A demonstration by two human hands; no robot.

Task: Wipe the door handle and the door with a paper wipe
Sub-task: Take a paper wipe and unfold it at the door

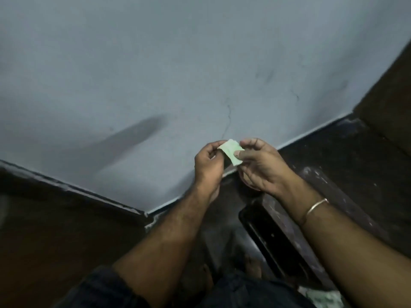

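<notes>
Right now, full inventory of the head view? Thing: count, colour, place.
paper wipe: 1, pale green, folded small, centre of view, pinched from both sides.
wall: 1, grey-blue with dark scuffs and a thin crack, upper part of view.
dark brown surface: 1, right edge; too dim to say whether it is the door.
floor: 1, dark, flecked, lower right.
black oblong object: 1, on the floor under the right forearm; unclear what it is.
pale green item: 1, bottom edge, blurred.
bangle: 1, metal, on the right wrist.
left hand: 1, fingers pinch the wipe's left edge.
right hand: 1, thumb and fingers pinch the wipe's right edge.
</notes>
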